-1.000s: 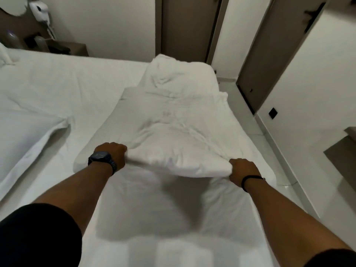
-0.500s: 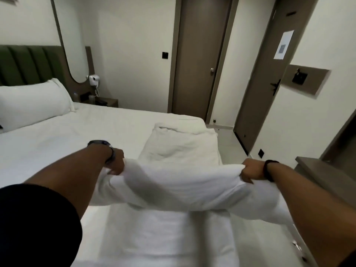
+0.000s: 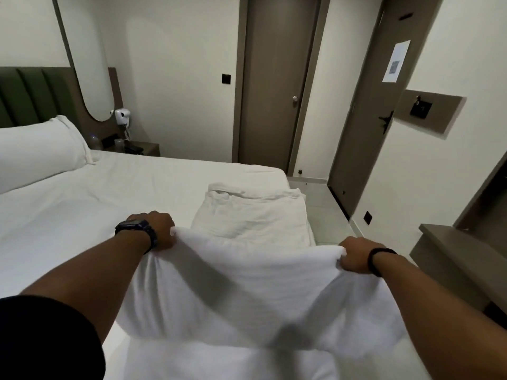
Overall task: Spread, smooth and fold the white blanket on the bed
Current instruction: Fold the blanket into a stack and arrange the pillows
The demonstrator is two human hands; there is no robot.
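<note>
Both arms reach forward, level and well apart, over the near end of the bed (image 3: 82, 215). The left hand (image 3: 157, 229) and right hand (image 3: 355, 256) are each clenched on an upper corner of the white blanket (image 3: 241, 286) — lifted, slack between them, sagging onto the mattress. Its far portion lies creased and bunched toward the bed's right edge.

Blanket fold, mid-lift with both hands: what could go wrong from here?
1. The blanket lies along the bed's right edge by the floor; the side under the right hand could slide off.
2. The middle sags between the left hand and right hand, so the fold may land creased.
3. The far end is already bunched; folding onto it could trap wrinkles.
</note>
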